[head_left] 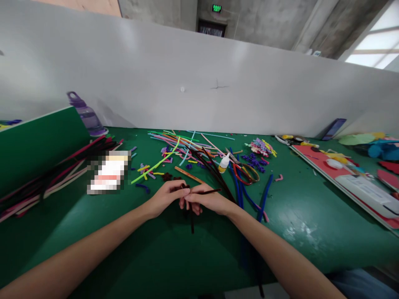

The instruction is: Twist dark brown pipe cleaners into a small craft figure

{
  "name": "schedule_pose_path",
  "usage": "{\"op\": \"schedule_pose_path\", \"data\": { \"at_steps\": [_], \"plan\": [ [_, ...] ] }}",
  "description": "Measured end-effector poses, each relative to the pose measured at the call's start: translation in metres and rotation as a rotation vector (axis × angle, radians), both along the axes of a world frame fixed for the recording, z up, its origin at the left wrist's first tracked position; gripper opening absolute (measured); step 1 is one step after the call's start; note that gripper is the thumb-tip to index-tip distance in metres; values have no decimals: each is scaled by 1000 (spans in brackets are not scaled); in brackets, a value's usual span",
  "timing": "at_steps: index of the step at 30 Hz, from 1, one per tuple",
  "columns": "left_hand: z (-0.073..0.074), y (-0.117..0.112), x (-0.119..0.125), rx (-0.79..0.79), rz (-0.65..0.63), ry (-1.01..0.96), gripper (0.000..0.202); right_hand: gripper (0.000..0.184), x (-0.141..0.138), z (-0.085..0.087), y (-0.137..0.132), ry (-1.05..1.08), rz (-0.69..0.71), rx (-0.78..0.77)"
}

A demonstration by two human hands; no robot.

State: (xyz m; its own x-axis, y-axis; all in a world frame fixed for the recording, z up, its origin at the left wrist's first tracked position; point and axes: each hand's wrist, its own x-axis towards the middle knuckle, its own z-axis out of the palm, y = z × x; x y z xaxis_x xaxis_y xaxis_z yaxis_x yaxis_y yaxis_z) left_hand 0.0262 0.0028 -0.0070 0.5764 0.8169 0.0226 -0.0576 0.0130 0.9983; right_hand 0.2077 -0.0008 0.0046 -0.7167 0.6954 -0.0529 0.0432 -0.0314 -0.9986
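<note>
Near the front middle of the green table, my left hand and my right hand meet, fingers pinched around a dark brown pipe cleaner. One brown end hangs downward and another points right across my right hand. The bent part between my fingertips is mostly hidden. Just behind my left hand sit small brown curled pieces. An orange-brown stick lies behind both hands. To the right are long brown pipe cleaners, a small white glue bottle, scissors and blue pipe cleaners.
Colourful pipe cleaners and cut bits spread toward the white partition. A purple bottle stands at left behind a green board. Pastel curled pieces, a red board and a phone are at right.
</note>
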Motion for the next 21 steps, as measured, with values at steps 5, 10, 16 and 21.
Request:
{"op": "schedule_pose_path", "data": {
  "at_steps": [5,10,16,21],
  "plan": [
    [1,0,0,2,-4,4,22,23,0,0,-1,6,-2,1],
    [1,0,0,11,-3,5,22,24,0,0,-1,-6,-4,-3],
    [1,0,1,13,8,5,23,23,0,1,-1,-26,-6,-8],
    [2,0,1,16,-3,7,23,23,0,0,0,-6,1,-3]
  ]
}}
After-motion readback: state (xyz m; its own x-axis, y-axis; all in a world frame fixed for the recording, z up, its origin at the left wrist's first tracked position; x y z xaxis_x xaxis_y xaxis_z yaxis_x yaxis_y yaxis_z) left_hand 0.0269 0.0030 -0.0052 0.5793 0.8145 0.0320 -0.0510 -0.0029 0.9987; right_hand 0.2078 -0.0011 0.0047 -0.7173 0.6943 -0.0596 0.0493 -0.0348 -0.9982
